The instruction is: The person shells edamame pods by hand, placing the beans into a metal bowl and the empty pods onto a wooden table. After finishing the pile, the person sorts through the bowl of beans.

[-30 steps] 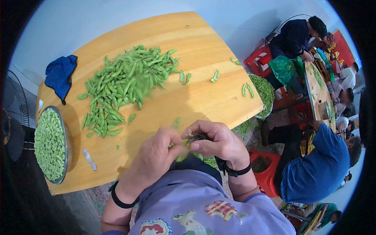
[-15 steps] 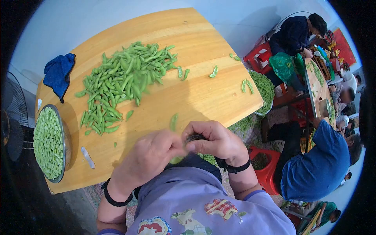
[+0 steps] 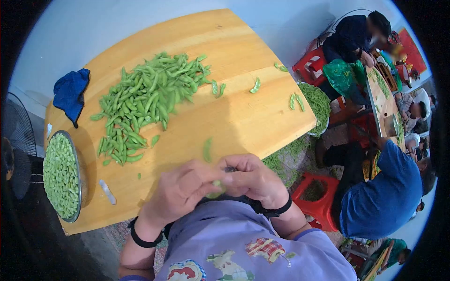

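My left hand (image 3: pixel 183 185) is closed, with its thumb and fingers pinching an edamame pod (image 3: pixel 216 183), of which a light green part shows at the fingertips. My right hand (image 3: pixel 249 180) meets it from the other side, fingers curled into a pinch. Inside its curl a small dark thing (image 3: pixel 228 169) shows; I cannot tell what it is. Just beyond my hands a single green pod (image 3: pixel 207 149) appears over the table's near part. Farther back, a heap of whole edamame pods (image 3: pixel 147 89) lies on the wooden table (image 3: pixel 225 56).
A metal bowl full of shelled beans (image 3: pixel 61 175) stands at the left, beside a white strip (image 3: pixel 107 191) and a blue cloth (image 3: pixel 71 93). Split pods (image 3: pixel 255 85) lie at the right. A red stool (image 3: pixel 318 199) and people (image 3: pixel 382 196) are to the right, pods strewn on the floor.
Both hands have shifted slightly downward. The green piece at my left fingertips shows more clearly, and less of the dark thing is visible in my right hand.
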`<state>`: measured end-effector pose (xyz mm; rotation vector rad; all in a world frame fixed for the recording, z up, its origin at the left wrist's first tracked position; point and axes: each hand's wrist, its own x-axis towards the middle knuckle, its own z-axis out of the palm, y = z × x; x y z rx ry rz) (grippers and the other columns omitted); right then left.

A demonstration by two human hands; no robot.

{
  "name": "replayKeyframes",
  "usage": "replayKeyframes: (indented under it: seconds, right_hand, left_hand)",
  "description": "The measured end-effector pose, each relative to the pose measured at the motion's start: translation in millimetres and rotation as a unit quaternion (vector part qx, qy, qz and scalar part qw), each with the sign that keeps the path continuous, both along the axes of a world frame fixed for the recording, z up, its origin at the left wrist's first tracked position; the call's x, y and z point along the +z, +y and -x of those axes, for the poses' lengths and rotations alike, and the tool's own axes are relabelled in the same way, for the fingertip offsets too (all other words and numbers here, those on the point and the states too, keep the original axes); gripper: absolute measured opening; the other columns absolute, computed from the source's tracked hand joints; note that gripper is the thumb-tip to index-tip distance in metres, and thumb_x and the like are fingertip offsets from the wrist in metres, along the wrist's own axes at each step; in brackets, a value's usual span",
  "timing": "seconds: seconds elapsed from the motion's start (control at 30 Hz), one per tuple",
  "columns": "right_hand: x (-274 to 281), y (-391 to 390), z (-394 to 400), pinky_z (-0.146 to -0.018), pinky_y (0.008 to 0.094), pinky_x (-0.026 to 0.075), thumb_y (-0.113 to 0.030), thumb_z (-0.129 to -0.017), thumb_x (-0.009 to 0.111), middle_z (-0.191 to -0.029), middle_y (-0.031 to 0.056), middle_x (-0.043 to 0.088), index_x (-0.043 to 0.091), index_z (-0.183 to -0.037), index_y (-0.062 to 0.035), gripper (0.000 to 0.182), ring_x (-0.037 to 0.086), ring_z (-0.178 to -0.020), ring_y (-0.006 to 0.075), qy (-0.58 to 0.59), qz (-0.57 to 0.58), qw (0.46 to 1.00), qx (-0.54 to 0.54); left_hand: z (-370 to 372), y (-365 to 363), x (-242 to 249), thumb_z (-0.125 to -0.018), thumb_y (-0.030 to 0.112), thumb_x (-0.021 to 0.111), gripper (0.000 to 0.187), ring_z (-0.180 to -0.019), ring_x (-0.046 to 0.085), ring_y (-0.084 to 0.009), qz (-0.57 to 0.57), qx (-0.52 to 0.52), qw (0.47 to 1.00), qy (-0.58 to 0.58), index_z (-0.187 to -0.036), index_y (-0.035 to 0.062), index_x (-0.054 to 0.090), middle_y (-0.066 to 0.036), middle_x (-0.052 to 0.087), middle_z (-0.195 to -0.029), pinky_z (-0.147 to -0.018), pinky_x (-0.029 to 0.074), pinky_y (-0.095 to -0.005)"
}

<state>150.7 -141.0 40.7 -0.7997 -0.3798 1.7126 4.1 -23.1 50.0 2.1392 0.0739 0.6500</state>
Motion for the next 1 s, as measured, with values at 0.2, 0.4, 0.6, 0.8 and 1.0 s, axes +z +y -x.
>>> replayKeyframes:
  seconds: [0.2, 0.4, 0.6, 0.8, 1.0]
  right_hand:
    - [3.7, -1.3, -2.8, -0.058, 0.0208, 0.04, -0.011, -0.083, 0.057, -0.071, 0.0001, 0.053, 0.056, -0.095, 0.0021, 0.018, 0.048, -0.065, 0.0061, -0.404, -0.081, 0.905, -0.109]
    - [1.3, 1.7, -45.9, -0.055, 0.0192, 0.04, 0.0, -0.079, 0.054, -0.08, 0.0055, 0.059, 0.029, -0.134, -0.002, 0.061, 0.046, -0.06, 0.007, -0.544, 0.026, 0.758, -0.358]
    - [0.1, 6.5, -32.8, -0.047, 0.0184, 0.037, -0.003, -0.081, 0.055, -0.074, 0.0031, 0.058, 0.049, -0.111, 0.0007, 0.032, 0.045, -0.054, 0.0042, -0.446, 0.024, 0.83, -0.335]
    - [-2.8, 9.8, -11.1, -0.049, 0.0241, 0.04, -0.01, -0.082, 0.06, -0.066, 0.0071, 0.056, 0.054, -0.089, 0.0014, 0.015, 0.05, -0.055, 0.0104, -0.514, -0.022, 0.839, -0.179]
    - [-5.1, 20.5, 1.9, -0.056, 0.0279, 0.043, -0.012, -0.081, 0.061, -0.069, 0.0113, 0.057, 0.055, -0.088, 0.0015, 0.016, 0.053, -0.06, 0.016, -0.536, -0.1, 0.826, -0.144]
  left_hand:
    - [6.4, -2.6, -3.5, -0.082, 0.005, 0.05, 0.005, -0.054, 0.047, -0.007, 0.498, 0.135, 0.848, 0.12, -0.087, 0.0048, 0.052, -0.001, 0.054, -0.067, -0.048, 0.036, -0.0193]
    - [18.6, 70.9, 5.7, -0.085, 0.01, 0.046, 0.011, -0.056, 0.046, -0.0087, 0.263, 0.287, 0.902, 0.186, -0.083, 0.0026, 0.055, -0.005, 0.052, -0.066, -0.052, 0.039, -0.0222]
    - [-9.3, 84.2, -30.7, -0.077, 0.017, 0.059, 0.02, -0.078, 0.055, -0.0362, -0.121, 0.327, 0.895, 0.28, -0.074, -0.0027, 0.058, -0.021, 0.057, -0.078, -0.067, 0.043, -0.0402]
    - [-10.7, 90.8, -33.0, -0.07, 0.015, 0.065, 0.021, -0.069, 0.056, -0.0356, -0.098, 0.327, 0.89, 0.303, -0.069, -0.0027, 0.054, -0.019, 0.056, -0.07, -0.062, 0.043, -0.0407]
    - [18.2, 85.5, -18.1, -0.072, 0.003, 0.061, 0.012, -0.063, 0.057, -0.0148, 0.428, 0.262, 0.833, 0.234, -0.08, 0.004, 0.052, -0.006, 0.057, -0.068, -0.054, 0.044, -0.0247]
